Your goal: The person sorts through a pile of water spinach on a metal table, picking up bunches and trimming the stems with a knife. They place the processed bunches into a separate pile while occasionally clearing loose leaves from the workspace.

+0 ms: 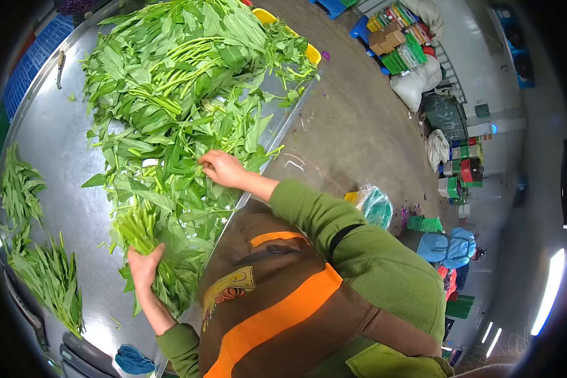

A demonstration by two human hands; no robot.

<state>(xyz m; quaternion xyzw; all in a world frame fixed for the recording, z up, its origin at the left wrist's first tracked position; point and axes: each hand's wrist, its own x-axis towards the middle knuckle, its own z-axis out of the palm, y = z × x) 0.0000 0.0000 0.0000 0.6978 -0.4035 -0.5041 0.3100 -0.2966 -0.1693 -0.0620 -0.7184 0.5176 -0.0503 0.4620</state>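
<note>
My left hand (145, 268) is wrapped around a bunch of water spinach (136, 230), its pale cut stems pointing up the view and its leaves hanging below the wrist. My right hand (223, 169) has its fingers bent and pinched on a green stem among loose water spinach (186, 164) near the table edge. Beyond it a large heap of water spinach (170, 63) covers the far end of the metal table (85, 189). Two smaller bunches (50, 280) lie apart along the opposite side.
A knife (60, 69) rests near the table's far rim. A blue cloth (134, 359) lies at the near corner. Yellow crates (312, 54) stand behind the heap. On the floor are a plastic-wrapped bundle (375, 206), sacks (416, 88) and stacked crates. A person in blue (457, 247) is farther off.
</note>
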